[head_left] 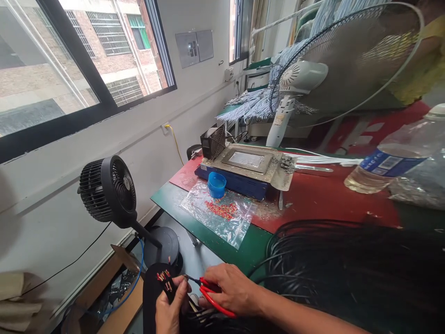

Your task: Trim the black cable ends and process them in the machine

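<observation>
No legible text, brand or number anywhere. Blue label band on the water bottle [391, 164]: white print, too blurred to read. Sticker on the neck of the white fan [278, 121]: small markings, unreadable. Grey panel [194, 47] on the wall: dark marks only, no letters made out. Nothing written on the blue cup [217, 184] or the black fan [107, 189].

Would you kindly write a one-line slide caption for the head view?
Left hand holds a black cable bundle while right hand grips red-handled cutters at a bench edge.
</observation>
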A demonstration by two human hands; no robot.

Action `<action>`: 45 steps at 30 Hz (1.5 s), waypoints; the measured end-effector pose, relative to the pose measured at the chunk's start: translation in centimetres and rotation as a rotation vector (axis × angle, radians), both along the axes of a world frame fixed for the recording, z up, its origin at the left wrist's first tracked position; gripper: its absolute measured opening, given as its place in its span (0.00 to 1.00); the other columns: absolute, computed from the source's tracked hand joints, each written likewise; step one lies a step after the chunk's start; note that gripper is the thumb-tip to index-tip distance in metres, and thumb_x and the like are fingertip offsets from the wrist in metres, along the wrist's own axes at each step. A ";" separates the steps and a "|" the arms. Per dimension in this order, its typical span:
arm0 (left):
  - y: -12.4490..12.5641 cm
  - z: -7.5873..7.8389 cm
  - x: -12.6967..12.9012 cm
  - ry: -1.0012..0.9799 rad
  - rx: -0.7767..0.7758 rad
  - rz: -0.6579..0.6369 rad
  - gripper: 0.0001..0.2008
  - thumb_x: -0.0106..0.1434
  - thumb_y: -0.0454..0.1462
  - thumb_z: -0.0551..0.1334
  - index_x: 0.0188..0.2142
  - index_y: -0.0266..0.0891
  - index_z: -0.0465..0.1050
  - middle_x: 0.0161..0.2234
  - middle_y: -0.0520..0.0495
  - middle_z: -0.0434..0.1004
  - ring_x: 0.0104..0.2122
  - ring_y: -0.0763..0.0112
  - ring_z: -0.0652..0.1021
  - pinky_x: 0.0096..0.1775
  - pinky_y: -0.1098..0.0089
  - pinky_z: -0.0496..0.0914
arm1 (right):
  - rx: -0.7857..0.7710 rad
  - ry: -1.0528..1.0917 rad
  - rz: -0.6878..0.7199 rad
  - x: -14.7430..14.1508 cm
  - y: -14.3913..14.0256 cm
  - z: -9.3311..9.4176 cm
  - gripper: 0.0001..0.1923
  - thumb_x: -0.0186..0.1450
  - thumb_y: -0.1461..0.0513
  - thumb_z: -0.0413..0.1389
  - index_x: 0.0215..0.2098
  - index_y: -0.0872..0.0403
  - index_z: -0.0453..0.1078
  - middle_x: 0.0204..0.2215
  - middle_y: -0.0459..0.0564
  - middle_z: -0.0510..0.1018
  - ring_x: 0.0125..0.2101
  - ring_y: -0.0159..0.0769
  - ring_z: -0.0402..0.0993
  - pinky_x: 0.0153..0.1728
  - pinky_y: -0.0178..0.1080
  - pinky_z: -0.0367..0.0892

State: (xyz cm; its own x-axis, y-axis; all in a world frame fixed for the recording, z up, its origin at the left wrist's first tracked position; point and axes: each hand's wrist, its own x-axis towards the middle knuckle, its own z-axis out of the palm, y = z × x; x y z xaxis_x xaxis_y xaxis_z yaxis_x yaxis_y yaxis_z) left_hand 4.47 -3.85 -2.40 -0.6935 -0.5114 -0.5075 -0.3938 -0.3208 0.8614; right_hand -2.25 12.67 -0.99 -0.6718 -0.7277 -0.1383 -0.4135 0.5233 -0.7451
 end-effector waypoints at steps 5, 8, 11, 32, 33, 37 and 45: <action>0.2 -0.1 -0.1 0.037 -0.018 -0.034 0.19 0.37 0.43 0.68 0.28 0.35 0.72 0.14 0.54 0.70 0.15 0.82 0.65 0.18 0.77 0.55 | -0.063 -0.026 -0.024 0.0 0.1 -0.2 0.18 0.56 0.53 0.54 0.16 0.57 0.62 0.13 0.39 0.53 0.18 0.23 0.45 0.20 0.31 0.43; 0.4 0.0 -0.1 0.042 -0.024 -0.056 0.18 0.38 0.43 0.68 0.28 0.35 0.74 0.14 0.54 0.69 0.14 0.84 0.63 0.18 0.77 0.54 | -0.142 -0.103 -0.055 -0.1 0.0 -0.1 0.19 0.56 0.58 0.53 0.13 0.58 0.55 0.13 0.39 0.48 0.17 0.22 0.43 0.19 0.31 0.42; 0.7 0.2 0.1 0.073 0.010 -0.105 0.18 0.37 0.43 0.68 0.28 0.35 0.75 0.11 0.56 0.65 0.13 0.84 0.61 0.19 0.77 0.54 | -0.298 -0.307 -0.117 -0.4 -0.1 -0.2 0.20 0.55 0.53 0.53 0.14 0.57 0.55 0.12 0.39 0.50 0.16 0.22 0.46 0.17 0.30 0.43; 1.7 -0.5 0.3 0.063 0.193 -0.246 0.16 0.42 0.43 0.66 0.27 0.32 0.70 0.11 0.54 0.67 0.13 0.81 0.64 0.20 0.77 0.55 | -0.652 -0.914 -0.057 -0.2 -0.2 0.3 0.24 0.50 0.45 0.57 0.18 0.60 0.64 0.11 0.39 0.63 0.11 0.19 0.50 0.11 0.28 0.43; 1.8 -0.4 0.3 0.070 0.198 -0.241 0.15 0.42 0.42 0.66 0.27 0.32 0.71 0.12 0.53 0.69 0.14 0.81 0.65 0.20 0.77 0.56 | -0.660 -0.942 -0.071 -0.2 -0.3 0.2 0.24 0.51 0.45 0.56 0.17 0.59 0.64 0.10 0.39 0.62 0.10 0.19 0.50 0.11 0.28 0.43; 2.1 -0.2 0.3 0.082 0.191 -0.258 0.13 0.43 0.42 0.65 0.25 0.33 0.71 0.13 0.53 0.69 0.14 0.82 0.65 0.19 0.78 0.55 | -0.646 -0.966 -0.112 -0.3 -0.4 -0.2 0.23 0.51 0.46 0.56 0.16 0.58 0.62 0.07 0.38 0.60 0.08 0.21 0.52 0.09 0.27 0.45; 1.9 -0.8 0.5 0.124 0.236 -0.353 0.12 0.47 0.44 0.62 0.21 0.35 0.68 0.10 0.55 0.63 0.12 0.81 0.63 0.19 0.76 0.54 | -0.552 -1.062 -0.080 -0.4 -0.2 -0.5 0.24 0.52 0.46 0.55 0.14 0.57 0.61 0.07 0.39 0.60 0.08 0.21 0.51 0.08 0.28 0.45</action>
